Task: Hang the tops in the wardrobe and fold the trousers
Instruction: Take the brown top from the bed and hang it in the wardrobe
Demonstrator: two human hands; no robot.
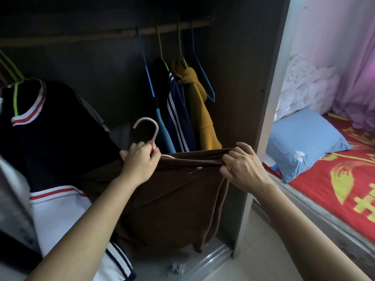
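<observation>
- Dark wardrobe boards are filling the background, with the wooden rail (174,27) running across the top. A bed (324,199) is lying out past the rail's right end, beyond the side panel.
- Well below the rail, I am holding the brown top (172,199) stretched out. Its upper edge is running left to right, roughly parallel to the rail.
- I am gripping the pink hanger (151,128) at its neck with the left hand (140,159), fingers (135,148) curled round it. The hook is pointing up toward the rail, and one pink arm is slipping under the top's edge.
- I am pinching that same edge with the right hand (241,165), below the rail's right end, and pulling it taut.
- Both hands are sitting well under the rail, and the left one is carrying the hook. I judge the bare stretch left of the blue hanger (148,78) to be the place to hook it.
</observation>
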